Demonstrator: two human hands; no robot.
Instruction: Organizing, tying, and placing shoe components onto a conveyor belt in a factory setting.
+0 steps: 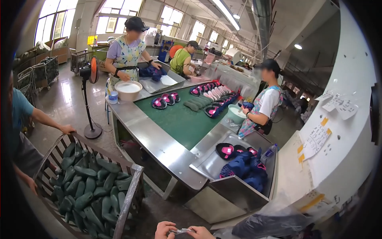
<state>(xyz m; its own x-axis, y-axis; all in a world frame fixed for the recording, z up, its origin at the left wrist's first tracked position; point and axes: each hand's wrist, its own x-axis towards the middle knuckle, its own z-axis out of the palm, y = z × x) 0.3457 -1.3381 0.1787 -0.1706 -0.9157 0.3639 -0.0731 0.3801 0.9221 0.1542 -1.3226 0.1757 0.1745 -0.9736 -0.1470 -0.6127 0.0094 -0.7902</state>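
At the lower edge, my left hand (pixel 163 230) and my right hand (pixel 201 233) are close together, fingers closed on either end of a crumpled shiny strip (pixel 182 230). The strip is pale and silvery; whether it is plastic film or foil I cannot tell. Beyond my hands stands a metal work table (pixel 175 159). Its near-right tray (pixel 207 161) holds dark blue shoe uppers (pixel 242 167) with pink linings. Right of my hands lies clear plastic sheeting (pixel 286 207) over something dark.
A crate (pixel 137 175) full of dark green shoe lasts (pixel 85 187) stands at left, gripped by a person (pixel 24 119). A green conveyor belt (pixel 175 119) carries uppers and lasts. Several co-workers stand around it. A pedestal fan (pixel 93 71) is at far left; a white wall (pixel 338 119) rises at right.
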